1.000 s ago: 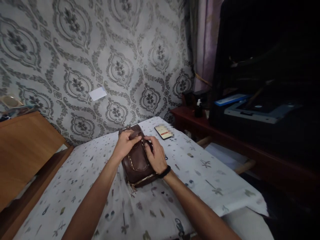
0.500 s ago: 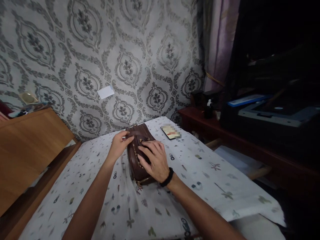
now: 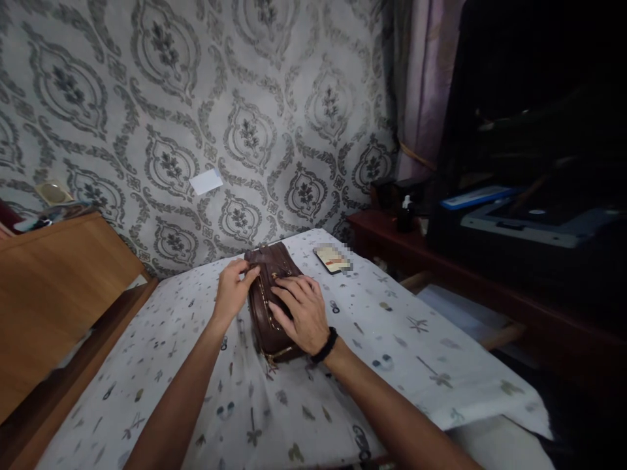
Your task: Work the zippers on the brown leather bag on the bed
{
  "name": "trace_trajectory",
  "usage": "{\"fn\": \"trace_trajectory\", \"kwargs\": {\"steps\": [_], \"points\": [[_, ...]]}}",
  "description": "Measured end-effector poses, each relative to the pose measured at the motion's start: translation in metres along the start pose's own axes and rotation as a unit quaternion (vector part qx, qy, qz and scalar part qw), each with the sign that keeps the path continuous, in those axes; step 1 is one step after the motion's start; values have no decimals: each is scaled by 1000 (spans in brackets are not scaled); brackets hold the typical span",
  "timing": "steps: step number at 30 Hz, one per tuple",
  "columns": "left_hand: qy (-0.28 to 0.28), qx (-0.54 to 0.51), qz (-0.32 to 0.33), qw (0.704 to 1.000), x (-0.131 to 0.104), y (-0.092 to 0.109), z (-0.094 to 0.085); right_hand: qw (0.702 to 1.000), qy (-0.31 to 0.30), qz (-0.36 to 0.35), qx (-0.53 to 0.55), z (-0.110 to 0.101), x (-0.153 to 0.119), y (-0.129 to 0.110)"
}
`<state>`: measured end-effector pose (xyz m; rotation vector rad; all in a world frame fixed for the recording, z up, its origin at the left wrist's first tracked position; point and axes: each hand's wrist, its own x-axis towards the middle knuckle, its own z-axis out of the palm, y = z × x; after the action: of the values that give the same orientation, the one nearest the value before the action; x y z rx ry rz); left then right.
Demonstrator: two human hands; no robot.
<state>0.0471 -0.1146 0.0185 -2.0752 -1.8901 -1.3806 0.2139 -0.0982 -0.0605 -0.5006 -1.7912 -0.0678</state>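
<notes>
Bag: a brown bag [image 3: 267,321] with gold zips [image 3: 266,299] lies on its back near the middle of the view, its long side running roughly from 11 to 5 o'clock.
Left hand: the left hand [image 3: 233,288] is at the bag's 10 o'clock edge, thumb and forefinger close together in a narrow grip; I cannot tell what, if anything, is pinched between them.
Right hand: the right hand [image 3: 304,312] rests palm down on the bag's 3 o'clock side, fingers spread wide rather than closed around it.
Wristband: a black band [image 3: 325,344] circles the right wrist.
Cloth: a white printed cloth [image 3: 401,326] lies under the bag.
Phone: 1 phone [image 3: 329,261], part of it blurred, lies on the cloth at the bag's 2 o'clock, near but apart.
Wall: a white card [image 3: 206,181] shows against patterned wallpaper [image 3: 196,98] at the bag's 11 o'clock.
Wood: a brown panel [image 3: 63,274] stands at 9 o'clock.
</notes>
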Motion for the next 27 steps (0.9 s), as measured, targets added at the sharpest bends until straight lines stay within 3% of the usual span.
{"fn": "trace_trajectory", "kwargs": {"steps": [6, 10, 16, 21, 27], "points": [[-3, 9, 32, 999, -16, 15, -4, 999, 2, 29, 23, -1, 0, 1], [-6, 1, 26, 1000, -23, 17, -3, 992, 48, 66, 93, -3, 1, 2], [-18, 35, 22, 999, -23, 17, -4, 956, 133, 205, 165, -6, 0, 10], [-36, 88, 90, 991, -12, 34, 4, 913, 90, 334, 218, -3, -12, 24], [-91, 173, 142, 970, 5, 50, 28, 905, 80, 344, 238, 2, -16, 27]]}}
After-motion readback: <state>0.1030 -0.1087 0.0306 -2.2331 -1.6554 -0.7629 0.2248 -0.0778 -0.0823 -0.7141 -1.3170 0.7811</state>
